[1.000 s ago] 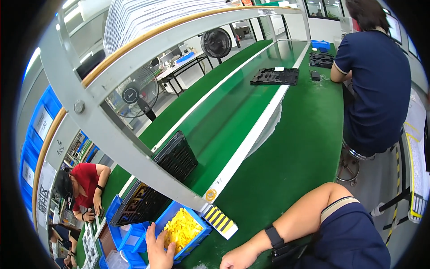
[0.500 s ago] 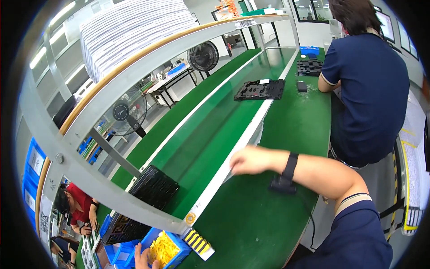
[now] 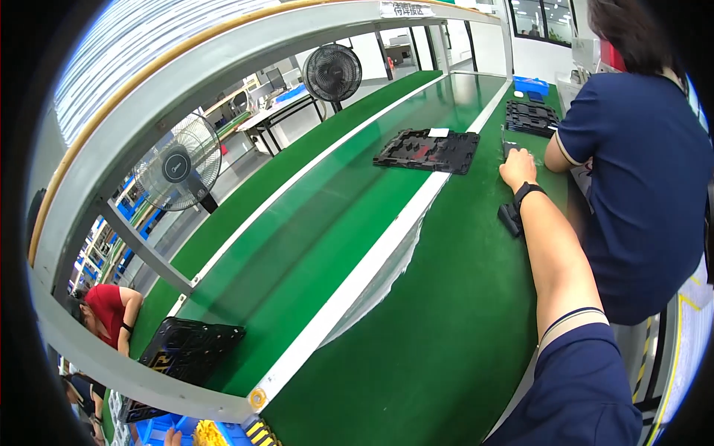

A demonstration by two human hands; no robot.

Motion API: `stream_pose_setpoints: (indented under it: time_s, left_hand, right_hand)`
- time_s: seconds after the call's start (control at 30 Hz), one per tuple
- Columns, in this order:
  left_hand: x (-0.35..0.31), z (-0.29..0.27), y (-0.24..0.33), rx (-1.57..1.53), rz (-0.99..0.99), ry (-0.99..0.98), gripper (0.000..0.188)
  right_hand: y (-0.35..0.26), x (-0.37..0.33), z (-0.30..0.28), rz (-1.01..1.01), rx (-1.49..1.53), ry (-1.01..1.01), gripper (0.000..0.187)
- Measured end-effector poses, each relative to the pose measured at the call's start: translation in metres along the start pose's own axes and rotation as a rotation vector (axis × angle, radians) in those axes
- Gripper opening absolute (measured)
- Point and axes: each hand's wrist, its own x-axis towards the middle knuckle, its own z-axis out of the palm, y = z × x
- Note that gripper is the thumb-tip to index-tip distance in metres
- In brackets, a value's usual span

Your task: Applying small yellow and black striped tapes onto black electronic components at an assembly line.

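Observation:
My right arm stretches far across the green bench, and my right hand (image 3: 518, 169) is at a small black block (image 3: 511, 146) near the co-worker. Its fingers are curled round the block's near end, hiding part of it. A black strap with a dark box-like device (image 3: 510, 220) is on that wrist. Of my left hand (image 3: 172, 437) only fingertips show at the lower edge, extended, beside a blue bin (image 3: 236, 432) of yellow pieces (image 3: 210, 433). A flat black tray (image 3: 428, 151) with a white slip lies ahead, left of my right hand.
A co-worker in a dark blue shirt (image 3: 639, 171) sits close on the right. Black trays (image 3: 531, 117) and a blue box (image 3: 532, 85) are beyond my hand. A grey shelf frame (image 3: 141, 386) arches over the left side, with another black tray (image 3: 195, 349) leaning under it.
My right hand has moved forward and right, from the white rail to the small black block. The view has shifted, and my left hand now shows less at the lower edge.

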Motion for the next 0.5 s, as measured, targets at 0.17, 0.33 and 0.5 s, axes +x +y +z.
stream_pose_setpoints:
  time_s: [0.17, 0.33, 0.5]
  left_hand:
    - [-0.004, 0.002, -0.007, 0.093, -0.09, 0.014, 0.048]
    - [-0.007, 0.003, -0.007, 0.139, -0.181, 0.005, 0.046]
    - [-0.011, 0.005, -0.003, -0.034, -0.325, 0.04, 0.045]
  right_hand:
    - [-0.002, 0.018, 0.012, 0.108, -0.026, -0.089, 0.07]
    - [-0.004, 0.033, 0.024, 0.139, -0.056, -0.096, 0.075]
    - [0.009, 0.051, 0.05, 0.089, -0.15, -0.001, 0.036]
